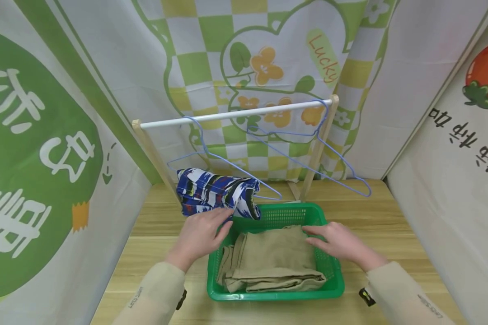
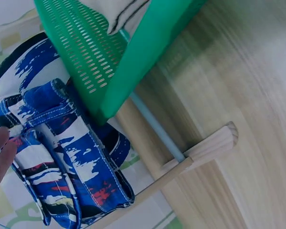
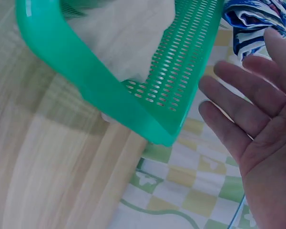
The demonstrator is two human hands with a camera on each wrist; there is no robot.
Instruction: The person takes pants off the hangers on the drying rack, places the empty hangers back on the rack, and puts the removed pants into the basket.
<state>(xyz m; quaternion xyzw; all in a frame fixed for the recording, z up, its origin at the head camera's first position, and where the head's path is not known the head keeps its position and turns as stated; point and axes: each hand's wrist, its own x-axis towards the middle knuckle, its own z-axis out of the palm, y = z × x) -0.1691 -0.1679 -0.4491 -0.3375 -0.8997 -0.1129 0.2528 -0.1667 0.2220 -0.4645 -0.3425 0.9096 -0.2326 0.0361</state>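
Note:
A folded blue-and-white patterned garment point(image 1: 211, 192), with black and red marks and light stitching point(image 2: 93, 162), is held up at the basket's far left corner. My left hand point(image 1: 201, 234) pinches its near edge; the exact grip is partly hidden. The green plastic basket point(image 1: 274, 296) has slotted walls and stands below both hands. Inside it lies a folded khaki garment point(image 1: 280, 253). My right hand point(image 1: 345, 239) hovers over the basket's right side, close to the khaki cloth. In the right wrist view its fingers point(image 3: 233, 102) are spread and loosely extended, holding nothing.
Behind the basket stands a wooden rack with a white bar point(image 1: 244, 110). Two blue hangers hang on it, one at left point(image 1: 205, 150) just behind the patterned garment, one at right point(image 1: 318, 132). The wooden tabletop point(image 1: 374, 216) is enclosed by printed cloth walls.

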